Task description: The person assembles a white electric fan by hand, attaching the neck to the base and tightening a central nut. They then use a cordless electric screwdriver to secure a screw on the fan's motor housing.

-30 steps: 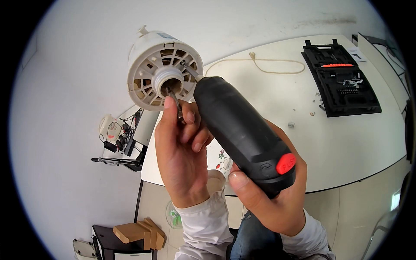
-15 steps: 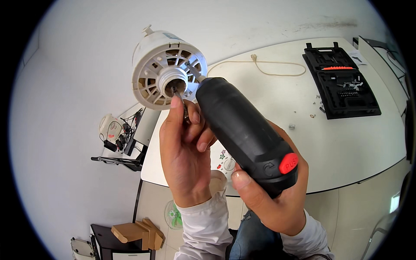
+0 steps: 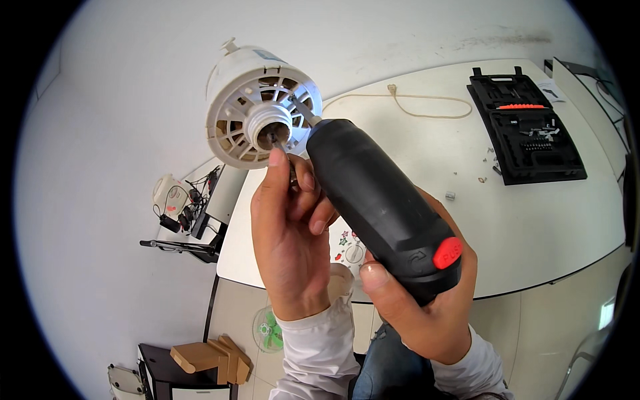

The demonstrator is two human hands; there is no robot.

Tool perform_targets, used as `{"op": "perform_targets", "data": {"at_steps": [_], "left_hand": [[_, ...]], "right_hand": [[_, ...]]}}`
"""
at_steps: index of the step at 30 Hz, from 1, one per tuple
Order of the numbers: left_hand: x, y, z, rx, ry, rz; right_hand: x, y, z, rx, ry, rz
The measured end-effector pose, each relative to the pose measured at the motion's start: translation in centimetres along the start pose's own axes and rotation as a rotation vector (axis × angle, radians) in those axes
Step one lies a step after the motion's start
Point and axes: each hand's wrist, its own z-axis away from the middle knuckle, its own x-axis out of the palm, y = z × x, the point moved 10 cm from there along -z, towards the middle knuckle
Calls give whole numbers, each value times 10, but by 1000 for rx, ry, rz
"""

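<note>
A white fan motor housing (image 3: 257,119) with a slatted, vented face is held up at the upper left of the table, facing me. From its threaded collar sticks out a thin metal shaft (image 3: 273,139), which the thumb and fingers of my left hand (image 3: 291,247) pinch. My right hand (image 3: 427,320) grips a black cordless screwdriver (image 3: 377,197) with a red button at its rear end. Its bit (image 3: 301,107) reaches the upper right slats of the housing. Whether the bit sits in a screw is too small to tell.
On the white table (image 3: 533,220), a black tool case (image 3: 533,143) lies open at the right. Small screws and a silver cylinder (image 3: 450,196) are left of it. A beige cord (image 3: 427,115) runs behind. Cardboard boxes (image 3: 200,357) and a green fan blade (image 3: 270,331) are below left.
Both hands, the screwdriver and the housing have shifted slightly to the right together. The grips and the bit's place at the slats look the same.
</note>
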Motion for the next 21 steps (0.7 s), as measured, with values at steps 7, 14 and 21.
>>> {"op": "perform_targets", "data": {"at_steps": [7, 14, 21], "left_hand": [[-3, -2, -1, 6, 28, -52], [-2, 1, 1, 17, 3, -82], [-2, -1, -2, -6, -22, -65]], "right_hand": [[0, 0, -2, 21, -4, -16], [-1, -1, 0, 2, 1, 7], [-2, -1, 0, 7, 10, 24]]}}
